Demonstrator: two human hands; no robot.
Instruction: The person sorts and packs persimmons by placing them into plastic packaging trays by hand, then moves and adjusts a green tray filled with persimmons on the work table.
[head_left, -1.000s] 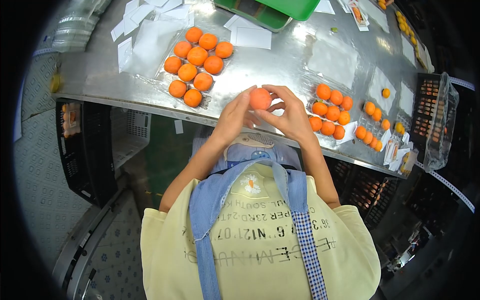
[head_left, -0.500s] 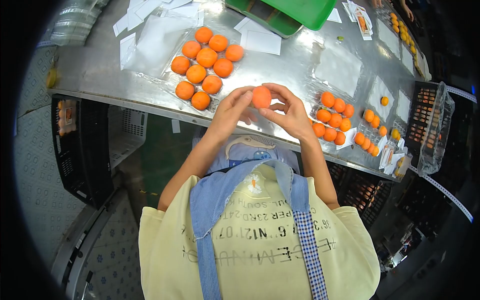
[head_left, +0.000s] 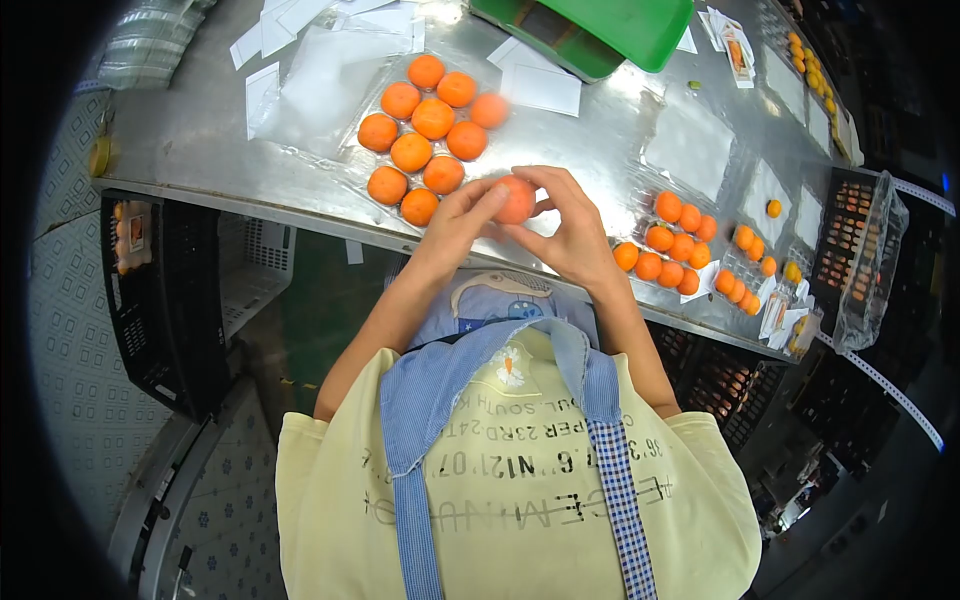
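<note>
Between my two hands, over the table's front edge, is an orange fruit (head_left: pixel 516 200). My left hand (head_left: pixel 462 222) has its thumb and fingers on the fruit's left side. My right hand (head_left: pixel 566 226) is curved around its right side, with fingertips at the top. To the left of my hands, a clear plastic tray (head_left: pixel 362 160) holds several orange fruits (head_left: pixel 433 118) in rows. Another clear tray with several orange fruits (head_left: pixel 659 237) lies to the right of my hands.
A green container (head_left: pixel 645 30) stands at the table's back, near white cards (head_left: pixel 540 88). Stacked clear trays (head_left: pixel 150 50) are at the far left. Black crates (head_left: pixel 165 300) stand below on the left, and another crate (head_left: pixel 845 225) is at the right.
The trays and the green container have shifted right and slightly in the view. My left thumb now lies further over the fruit, which stays between both hands.
</note>
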